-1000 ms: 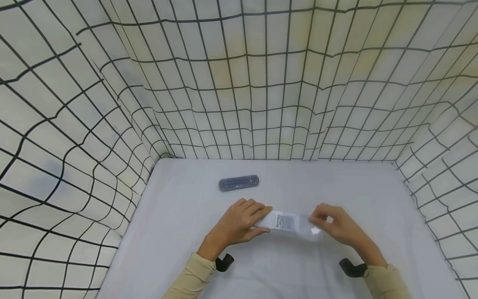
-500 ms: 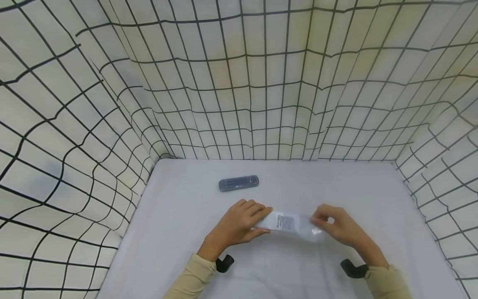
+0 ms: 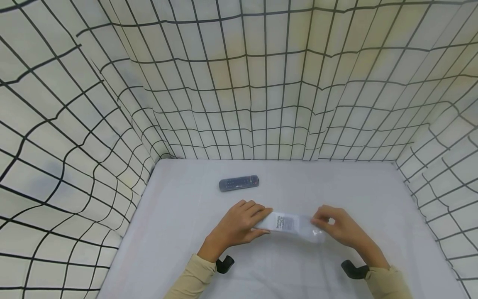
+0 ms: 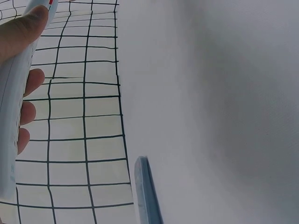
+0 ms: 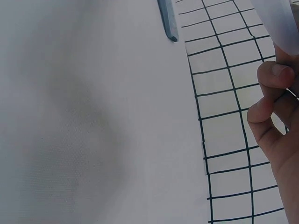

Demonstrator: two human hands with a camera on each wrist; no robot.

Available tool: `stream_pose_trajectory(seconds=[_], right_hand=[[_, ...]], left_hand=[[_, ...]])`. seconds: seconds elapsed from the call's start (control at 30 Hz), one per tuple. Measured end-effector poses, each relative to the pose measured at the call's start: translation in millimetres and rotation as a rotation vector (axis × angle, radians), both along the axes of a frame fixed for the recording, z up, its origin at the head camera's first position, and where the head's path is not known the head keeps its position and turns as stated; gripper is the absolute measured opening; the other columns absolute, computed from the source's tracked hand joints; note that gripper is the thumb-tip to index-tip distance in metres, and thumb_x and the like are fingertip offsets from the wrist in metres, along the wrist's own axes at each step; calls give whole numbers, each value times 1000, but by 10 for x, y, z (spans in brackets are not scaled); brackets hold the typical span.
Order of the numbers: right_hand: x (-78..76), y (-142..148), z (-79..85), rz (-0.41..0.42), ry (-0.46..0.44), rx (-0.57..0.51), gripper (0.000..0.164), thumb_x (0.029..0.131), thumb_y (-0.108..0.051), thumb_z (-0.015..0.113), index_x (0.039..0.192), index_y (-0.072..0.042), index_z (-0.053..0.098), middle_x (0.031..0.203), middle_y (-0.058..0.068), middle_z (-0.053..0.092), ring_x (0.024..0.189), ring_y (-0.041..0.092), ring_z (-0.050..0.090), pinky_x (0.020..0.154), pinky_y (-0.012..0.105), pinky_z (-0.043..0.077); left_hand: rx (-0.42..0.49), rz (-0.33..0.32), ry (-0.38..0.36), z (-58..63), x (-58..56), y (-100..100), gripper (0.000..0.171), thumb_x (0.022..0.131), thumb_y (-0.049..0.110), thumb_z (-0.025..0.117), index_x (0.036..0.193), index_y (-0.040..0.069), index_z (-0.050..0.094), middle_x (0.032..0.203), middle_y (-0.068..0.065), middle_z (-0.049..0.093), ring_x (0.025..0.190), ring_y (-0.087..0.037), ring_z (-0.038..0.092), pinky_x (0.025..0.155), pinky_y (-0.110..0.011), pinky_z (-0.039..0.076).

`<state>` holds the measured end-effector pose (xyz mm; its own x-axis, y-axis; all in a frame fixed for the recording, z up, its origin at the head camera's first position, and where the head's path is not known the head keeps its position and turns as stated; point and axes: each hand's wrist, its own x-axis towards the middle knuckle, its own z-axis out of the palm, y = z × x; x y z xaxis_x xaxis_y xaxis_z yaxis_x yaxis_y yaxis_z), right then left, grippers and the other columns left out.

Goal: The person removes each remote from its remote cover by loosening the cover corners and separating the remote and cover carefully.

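In the head view, my left hand [image 3: 239,224] grips a slim white remote control [image 3: 264,224] from its left end, fingers on the far side and thumb on the near side. Its upturned face carries a printed label [image 3: 285,223]. A red spot shows near one end in the left wrist view, on the white body [image 4: 10,116]. Clear plastic sleeve [image 3: 309,233] reaches out past the remote's right end. My right hand [image 3: 337,224] pinches that loose end between thumb and forefinger. The right wrist view catches a hazy part of the sleeve [image 5: 280,23] above the fingertips.
A dark remote control [image 3: 239,183] lies beyond the hands on the white table [image 3: 179,199]. Walls of white cloth under black netting [image 3: 276,104] enclose the back and both sides. Black wrist mounts [image 3: 225,264] stick out inward from both sleeves.
My right hand has shifted very slightly right and nearer, along with the plastic end. The white remote has edged right a little; the dark remote stays put.
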<state>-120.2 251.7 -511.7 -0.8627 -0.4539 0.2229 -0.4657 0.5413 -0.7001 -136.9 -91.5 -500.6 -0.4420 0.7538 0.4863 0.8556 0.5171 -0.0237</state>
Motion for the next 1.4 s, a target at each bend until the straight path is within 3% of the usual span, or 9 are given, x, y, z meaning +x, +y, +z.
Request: stream_pose_trajectory(seconds=[0.6, 1.4], right_hand=[[14, 15, -33, 4, -9, -8, 19, 91, -17, 73, 92, -35, 66, 84, -20, 61, 77, 2, 57, 71, 23, 49], [30, 31, -75, -1, 1, -20, 19, 91, -15, 72, 92, -33, 67, 84, -20, 61, 77, 1, 57, 70, 23, 49]], left_hand=[[-6, -2, 18, -16, 3, -9, 59, 89, 54, 70, 133, 16, 63, 114, 6, 67, 99, -11, 62, 76, -26, 50], [-13, 7, -23, -74, 2, -16, 60, 89, 53, 70, 135, 15, 62, 115, 5, 66, 101, -12, 62, 78, -27, 50]])
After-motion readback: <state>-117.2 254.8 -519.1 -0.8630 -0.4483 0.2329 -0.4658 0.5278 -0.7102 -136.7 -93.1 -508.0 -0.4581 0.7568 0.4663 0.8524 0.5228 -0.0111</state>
